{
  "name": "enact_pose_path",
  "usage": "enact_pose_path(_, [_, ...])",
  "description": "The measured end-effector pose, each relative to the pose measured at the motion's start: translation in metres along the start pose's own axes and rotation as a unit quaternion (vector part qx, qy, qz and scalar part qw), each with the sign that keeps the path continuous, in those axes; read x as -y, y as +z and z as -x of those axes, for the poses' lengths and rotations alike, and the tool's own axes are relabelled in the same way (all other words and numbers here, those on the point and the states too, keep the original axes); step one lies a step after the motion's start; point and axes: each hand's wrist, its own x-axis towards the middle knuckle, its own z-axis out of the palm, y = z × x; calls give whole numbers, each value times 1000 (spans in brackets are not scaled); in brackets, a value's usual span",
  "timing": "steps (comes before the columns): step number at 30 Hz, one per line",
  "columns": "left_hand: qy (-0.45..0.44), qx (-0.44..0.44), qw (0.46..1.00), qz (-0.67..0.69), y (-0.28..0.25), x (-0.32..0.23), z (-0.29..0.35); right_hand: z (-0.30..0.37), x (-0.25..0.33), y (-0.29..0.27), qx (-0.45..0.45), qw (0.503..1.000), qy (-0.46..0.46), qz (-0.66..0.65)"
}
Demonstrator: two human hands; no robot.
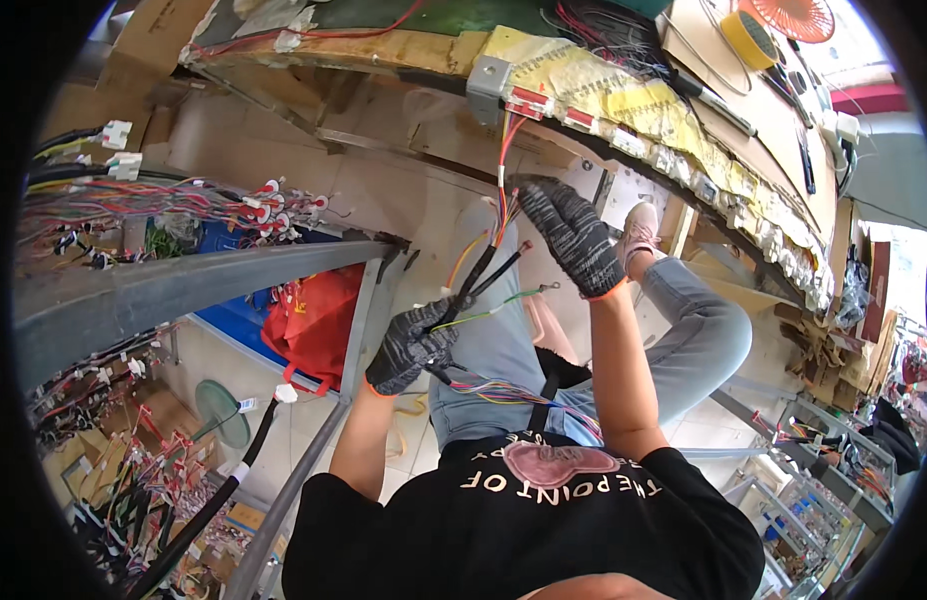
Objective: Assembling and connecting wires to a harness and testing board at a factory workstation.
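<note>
I find left hand (413, 345) grasping cable bundle (473, 275); right hand (573, 235) near red wires (504, 150), grip unclear. Wires appear joined to red connector (528, 103); 1 ring-lug lead (518, 296) loose.

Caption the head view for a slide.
Gloved left hand gripping a multicoloured wire bundle, gloved right hand beside its upper wires, near a cluttered workbench.

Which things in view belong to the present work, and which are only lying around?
Apparently in use:
black-sleeved multicoloured wire bundle, gripped in the grey-gloved left hand
red rectangular plastic connector

Apparently just lying about:
round yellow tape roll
crumpled red bag
</note>
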Motion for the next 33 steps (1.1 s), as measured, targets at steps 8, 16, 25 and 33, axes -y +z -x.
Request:
enact_pose_path(8, [-29, 76, 962, 261, 24, 10, -46, 6, 30, -22, -76, 960, 85, -255])
enact_pose_path(16, [-16, 90, 939, 331, 36, 18, -71, -24, 29, -25, -128, 941, 133, -285])
enact_pose_path(25, [-20, 88, 940, 330, 48, 22, -76, -28, 21, -21, -148, 940, 134, -277])
enact_pose_path(33, [-8, 153, 921, 358, 53, 9, -77, 8, -42, -7, -160, 965, 161, -130])
